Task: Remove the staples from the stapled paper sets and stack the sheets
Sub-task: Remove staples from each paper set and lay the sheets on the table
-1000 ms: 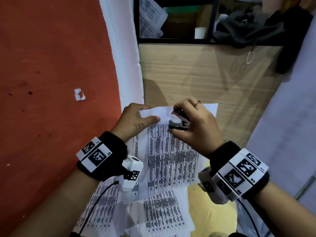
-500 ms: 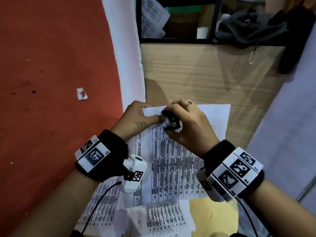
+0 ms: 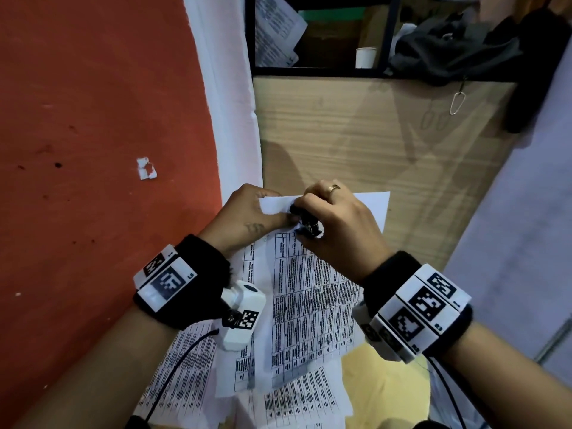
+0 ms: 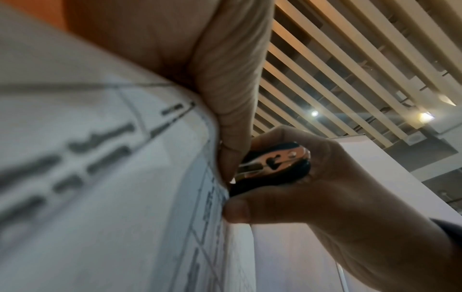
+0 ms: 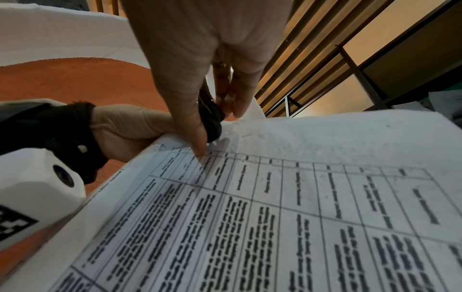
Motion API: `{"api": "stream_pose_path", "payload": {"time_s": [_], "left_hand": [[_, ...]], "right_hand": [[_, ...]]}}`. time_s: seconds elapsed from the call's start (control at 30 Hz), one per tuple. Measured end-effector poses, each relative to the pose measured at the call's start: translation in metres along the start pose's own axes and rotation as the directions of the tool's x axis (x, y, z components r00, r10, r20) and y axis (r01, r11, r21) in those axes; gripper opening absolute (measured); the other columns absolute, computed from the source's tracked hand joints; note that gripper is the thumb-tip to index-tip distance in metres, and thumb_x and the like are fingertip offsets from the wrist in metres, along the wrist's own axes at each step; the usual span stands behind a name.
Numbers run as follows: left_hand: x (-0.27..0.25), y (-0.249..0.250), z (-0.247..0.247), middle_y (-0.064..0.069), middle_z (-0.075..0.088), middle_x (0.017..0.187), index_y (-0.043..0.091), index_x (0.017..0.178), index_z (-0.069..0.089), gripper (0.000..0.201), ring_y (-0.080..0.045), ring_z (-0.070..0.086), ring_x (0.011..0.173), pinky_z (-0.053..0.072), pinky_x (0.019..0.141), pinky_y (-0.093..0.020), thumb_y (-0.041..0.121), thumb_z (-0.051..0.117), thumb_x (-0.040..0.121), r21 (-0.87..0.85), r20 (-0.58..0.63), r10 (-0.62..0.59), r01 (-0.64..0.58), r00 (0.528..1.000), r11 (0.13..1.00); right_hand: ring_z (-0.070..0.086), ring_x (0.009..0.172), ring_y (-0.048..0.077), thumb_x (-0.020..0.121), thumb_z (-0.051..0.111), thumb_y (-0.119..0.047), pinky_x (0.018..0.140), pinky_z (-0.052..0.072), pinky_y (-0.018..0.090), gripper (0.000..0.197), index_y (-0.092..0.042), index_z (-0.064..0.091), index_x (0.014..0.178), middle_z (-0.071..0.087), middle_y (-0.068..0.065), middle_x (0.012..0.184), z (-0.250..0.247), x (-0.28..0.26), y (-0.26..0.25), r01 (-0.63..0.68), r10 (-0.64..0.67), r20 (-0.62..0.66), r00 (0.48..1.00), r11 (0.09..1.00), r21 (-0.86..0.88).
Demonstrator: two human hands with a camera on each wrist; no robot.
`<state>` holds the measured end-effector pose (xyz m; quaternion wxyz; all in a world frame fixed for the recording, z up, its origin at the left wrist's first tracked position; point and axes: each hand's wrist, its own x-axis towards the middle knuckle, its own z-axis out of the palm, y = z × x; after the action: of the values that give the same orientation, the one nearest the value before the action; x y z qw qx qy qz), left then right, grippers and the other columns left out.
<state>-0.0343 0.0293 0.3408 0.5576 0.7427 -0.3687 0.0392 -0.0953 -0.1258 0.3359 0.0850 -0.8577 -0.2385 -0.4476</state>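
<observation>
Head view: my left hand [image 3: 247, 212] pinches the folded-back top corner of the white printed stapled paper set [image 3: 312, 298], lying on the wooden counter [image 3: 356, 134]. Left wrist view: my right hand [image 4: 325, 187] grips the black-and-chrome claw staple remover [image 4: 272, 164] at that corner. Right wrist view: remover's tip meets the sheet beside my thumb.

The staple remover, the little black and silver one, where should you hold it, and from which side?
Probably by the two black outer sides of the black and silver staple remover, thumb on one, fingers on the other, coming from the back. Its silver claws point at the corner of the printed paper set, so the back stays free. The right hand has such a grip, while the left hand pinches that corner.
</observation>
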Motion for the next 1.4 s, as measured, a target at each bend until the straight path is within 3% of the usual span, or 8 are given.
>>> {"api": "stream_pose_path", "payload": {"time_s": [0.23,0.4,0.53,0.77,0.97,1.13,1.27,1.4], "left_hand": [[-0.001,0.0,-0.001,0.002,0.059,0.066,0.023,0.06,0.069,0.01,-0.01,0.052,0.067,0.038,0.065,-0.027,0.022,0.075,0.069,-0.102,0.054,0.013,-0.007,0.998,0.995],[-0.001,0.002,-0.001,0.009,0.059,0.061,0.026,0.058,0.069,0.018,-0.003,0.051,0.06,0.038,0.057,-0.019,0.018,0.077,0.072,-0.081,0.076,0.026,-0.02,0.997,0.997],[-0.003,0.002,-0.002,0.011,0.062,0.057,0.023,0.058,0.067,0.03,0.003,0.054,0.055,0.04,0.054,-0.011,0.001,0.071,0.078,-0.119,0.106,0.015,-0.003,0.994,0.993],[-0.003,0.004,-0.006,0.012,0.064,0.06,0.018,0.072,0.065,0.023,0.004,0.056,0.059,0.042,0.057,-0.009,-0.003,0.066,0.08,-0.17,0.135,0.0,0.024,0.991,0.985],[-0.002,0.0,-0.004,0.009,0.07,0.067,0.018,0.075,0.07,0.017,0.001,0.062,0.066,0.047,0.063,-0.011,0.001,0.068,0.075,-0.22,0.107,-0.015,0.039,0.994,0.975],[0.0,-0.003,-0.005,0.014,0.067,0.061,0.02,0.073,0.069,0.025,0.005,0.059,0.06,0.043,0.058,-0.008,-0.003,0.063,0.081,-0.212,0.084,-0.009,0.027,0.996,0.977],[0.004,-0.012,0.001,0.015,0.066,0.065,0.021,0.078,0.068,0.006,0.003,0.058,0.064,0.042,0.063,-0.018,0.02,0.074,0.079,-0.045,-0.027,-0.004,0.003,1.0,0.999],[0.007,-0.024,0.011,-0.011,0.073,0.085,0.012,0.101,0.071,0.062,-0.016,0.057,0.071,0.05,0.069,-0.041,0.06,0.063,0.062,0.152,-0.183,0.002,0.027,0.983,0.988]], "right_hand": [[0.057,0.075,0.032,0.062,0.069,-0.014,0.053,0.05,0.035,0.024,-0.002,0.064,0.081,0.06,0.012,0.081,-0.001,0.0,0.002,0.027,-0.027,-0.006,1.0,1.0,0.0],[0.055,0.072,0.031,0.063,0.071,-0.021,0.052,0.05,0.034,0.026,-0.003,0.062,0.079,0.061,0.011,0.08,0.001,-0.001,0.005,0.045,-0.045,0.007,0.999,0.999,-0.012],[0.054,0.071,0.03,0.064,0.072,-0.022,0.051,0.049,0.033,0.026,-0.003,0.059,0.076,0.06,0.01,0.079,0.002,-0.001,0.006,0.081,-0.081,0.018,0.997,0.997,-0.012],[0.054,0.069,0.029,0.064,0.073,-0.02,0.05,0.047,0.031,0.023,-0.003,0.059,0.074,0.06,0.008,0.075,0.002,0.003,0.007,0.084,-0.084,-0.001,0.996,0.996,-0.005],[0.053,0.072,0.024,0.063,0.076,-0.024,0.061,0.038,0.035,0.029,-0.006,0.063,0.081,0.062,0.006,0.077,0.007,-0.003,0.009,-0.053,0.053,-0.004,0.999,0.993,0.108],[0.063,0.075,0.02,0.059,0.08,-0.024,0.069,0.046,0.034,0.032,-0.009,0.067,0.083,0.068,0.003,0.079,0.005,-0.004,0.009,-0.208,0.227,-0.012,0.974,0.911,0.356],[0.063,0.074,0.021,0.059,0.079,-0.026,0.069,0.046,0.036,0.03,-0.01,0.067,0.081,0.068,0.003,0.079,0.009,-0.004,0.012,-0.244,0.272,-0.019,0.962,0.891,0.382],[0.058,0.069,0.026,0.068,0.065,-0.043,0.063,0.042,0.037,0.035,-0.009,0.064,0.077,0.062,0.005,0.073,0.012,-0.005,0.012,-0.188,0.206,-0.049,0.977,0.952,0.242]]}}
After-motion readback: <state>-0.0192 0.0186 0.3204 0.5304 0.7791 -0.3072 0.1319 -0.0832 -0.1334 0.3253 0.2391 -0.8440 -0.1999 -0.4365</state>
